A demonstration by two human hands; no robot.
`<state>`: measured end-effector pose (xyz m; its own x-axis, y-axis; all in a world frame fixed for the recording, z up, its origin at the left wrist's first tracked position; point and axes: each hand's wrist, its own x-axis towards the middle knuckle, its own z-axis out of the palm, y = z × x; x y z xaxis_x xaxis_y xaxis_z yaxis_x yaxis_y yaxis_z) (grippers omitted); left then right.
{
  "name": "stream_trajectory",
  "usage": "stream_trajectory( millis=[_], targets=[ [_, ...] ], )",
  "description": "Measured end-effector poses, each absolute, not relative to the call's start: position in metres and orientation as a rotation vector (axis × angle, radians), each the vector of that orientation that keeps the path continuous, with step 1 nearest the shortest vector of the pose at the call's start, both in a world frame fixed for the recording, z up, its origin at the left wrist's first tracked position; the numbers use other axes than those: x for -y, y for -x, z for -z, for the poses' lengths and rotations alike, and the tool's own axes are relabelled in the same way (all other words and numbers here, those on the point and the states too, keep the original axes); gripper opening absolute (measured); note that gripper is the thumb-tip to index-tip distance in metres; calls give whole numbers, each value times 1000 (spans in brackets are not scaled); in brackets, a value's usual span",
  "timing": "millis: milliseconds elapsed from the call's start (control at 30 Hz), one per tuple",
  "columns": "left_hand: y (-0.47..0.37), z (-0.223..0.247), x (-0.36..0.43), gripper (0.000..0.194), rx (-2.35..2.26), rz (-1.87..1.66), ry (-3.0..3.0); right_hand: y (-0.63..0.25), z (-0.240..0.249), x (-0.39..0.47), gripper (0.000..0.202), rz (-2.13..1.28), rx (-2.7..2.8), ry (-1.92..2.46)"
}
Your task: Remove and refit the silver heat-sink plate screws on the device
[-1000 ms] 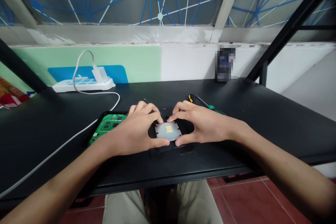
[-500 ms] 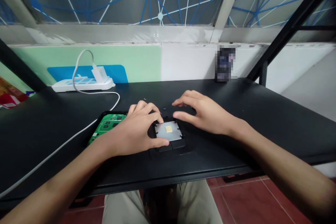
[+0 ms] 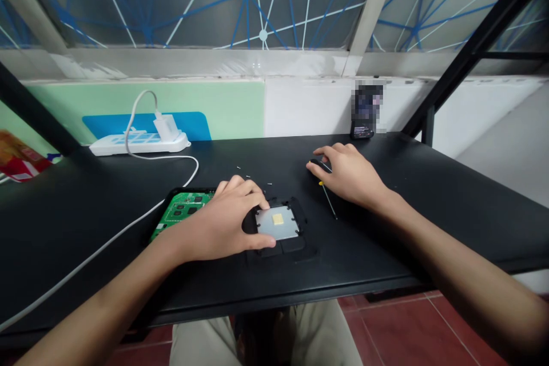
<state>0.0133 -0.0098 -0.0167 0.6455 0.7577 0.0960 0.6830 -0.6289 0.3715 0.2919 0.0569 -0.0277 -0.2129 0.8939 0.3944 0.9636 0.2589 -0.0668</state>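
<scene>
My left hand [image 3: 227, 217] rests on a black plastic casing [image 3: 294, 246], thumb and fingers spread around a silver metal plate [image 3: 278, 230]. A small pale yellow pad [image 3: 278, 219] sits in the middle of that plate. Under my left wrist and beyond it lies a green circuit board [image 3: 182, 209] in a black housing. To the right, my right hand [image 3: 351, 174] has thumb and index finger around the black handle of a screwdriver [image 3: 316, 163], low over the table. Below the thumb, a thin metal shaft with a yellow end [image 3: 329, 201] points toward me; its link to the handle is hidden.
Several tiny screws [image 3: 269, 184] lie beyond the casing on the black table [image 3: 257, 154]. A white power strip [image 3: 137, 143] with a plugged-in charger [image 3: 166, 127] stands at the back left, its white cable [image 3: 107, 233] crossing the table. A phone [image 3: 363, 126] leans against the wall.
My right hand has moved right, away from the casing, and closed on the black handle. My left hand stays at the metal plate. The view has shifted slightly.
</scene>
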Motion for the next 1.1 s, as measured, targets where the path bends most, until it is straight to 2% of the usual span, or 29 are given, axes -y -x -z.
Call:
stream_trajectory(
  millis=[233, 567, 767, 867, 1000, 1100],
  targets=[
    [-15, 13, 13, 35, -1118, -352, -2462, -287, 35, -59, 54, 458, 2275, 1748],
    [-12, 19, 15, 44, -1101, -345, -2433, -271, 42, -57, 39, 422, 2239, 1843],
    [-13, 22, 15, 44, -1088, -356, -2461, -273, 38, -62, 43, 302, 2165, 1794],
    [-14, 21, 15, 44, -1098, -339, -2474, -275, 32, -64, 43, 99, 2114, 1663],
    [-11, 21, 17, 53, -1090, -341, -2534, -274, 22, -65, 46, -422, 1954, 1334],
    [-5, 22, 21, 67, -1084, -402, -2629, -268, 15, -70, 47, -470, 1832, 1239]
  ],
)
